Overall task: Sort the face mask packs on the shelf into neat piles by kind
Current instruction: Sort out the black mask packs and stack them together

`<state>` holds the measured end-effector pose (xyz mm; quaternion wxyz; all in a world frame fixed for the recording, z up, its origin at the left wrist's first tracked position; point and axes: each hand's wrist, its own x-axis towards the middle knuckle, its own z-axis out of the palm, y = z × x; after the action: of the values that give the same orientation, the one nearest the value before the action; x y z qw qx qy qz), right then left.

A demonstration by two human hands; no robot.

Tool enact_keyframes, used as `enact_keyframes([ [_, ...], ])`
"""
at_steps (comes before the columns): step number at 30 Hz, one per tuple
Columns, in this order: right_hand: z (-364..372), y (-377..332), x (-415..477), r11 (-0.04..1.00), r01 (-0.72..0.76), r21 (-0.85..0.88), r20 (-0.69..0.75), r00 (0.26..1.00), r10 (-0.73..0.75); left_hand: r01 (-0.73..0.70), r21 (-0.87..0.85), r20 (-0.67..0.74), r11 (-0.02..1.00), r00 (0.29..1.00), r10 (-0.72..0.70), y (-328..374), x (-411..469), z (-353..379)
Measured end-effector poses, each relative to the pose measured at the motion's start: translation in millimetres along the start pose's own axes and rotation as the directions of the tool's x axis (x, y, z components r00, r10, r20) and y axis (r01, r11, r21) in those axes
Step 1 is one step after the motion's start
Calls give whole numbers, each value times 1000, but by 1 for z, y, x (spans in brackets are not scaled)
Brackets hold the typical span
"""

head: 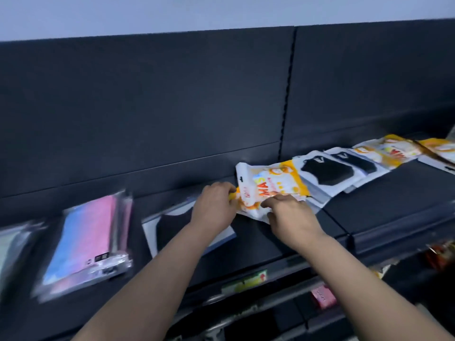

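Dark shelf [369,212] under a dark back panel carries the packs. Both hands pinch one orange-and-white mask pack [268,187]: left hand [214,205] at its 9 o'clock end, right hand [290,217] at 6 o'clock, fingers closed on the film. Black mask packs [325,172] overlap at 3 o'clock. Pulling could drag that loose row askew; slick film may slip.
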<state>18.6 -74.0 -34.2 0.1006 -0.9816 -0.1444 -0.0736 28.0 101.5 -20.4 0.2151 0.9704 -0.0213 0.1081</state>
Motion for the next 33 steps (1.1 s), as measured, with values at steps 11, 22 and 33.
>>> enact_keyframes([
  [11, -22, 187, -39, 987, -147, -68, -2, 989, 148, -67, -11, 115, 998, 991, 68, 157, 31, 96],
  [22, -36, 288, -62, 958, -287, 4, -55, 957, 286, -114, 156, 204, 981, 976, 81, 231, 85, 156],
  [33, -44, 331, 13, 965, -264, 16, -72, 962, 264, -72, 496, 356, 865, 926, -127, 213, 175, 161],
])
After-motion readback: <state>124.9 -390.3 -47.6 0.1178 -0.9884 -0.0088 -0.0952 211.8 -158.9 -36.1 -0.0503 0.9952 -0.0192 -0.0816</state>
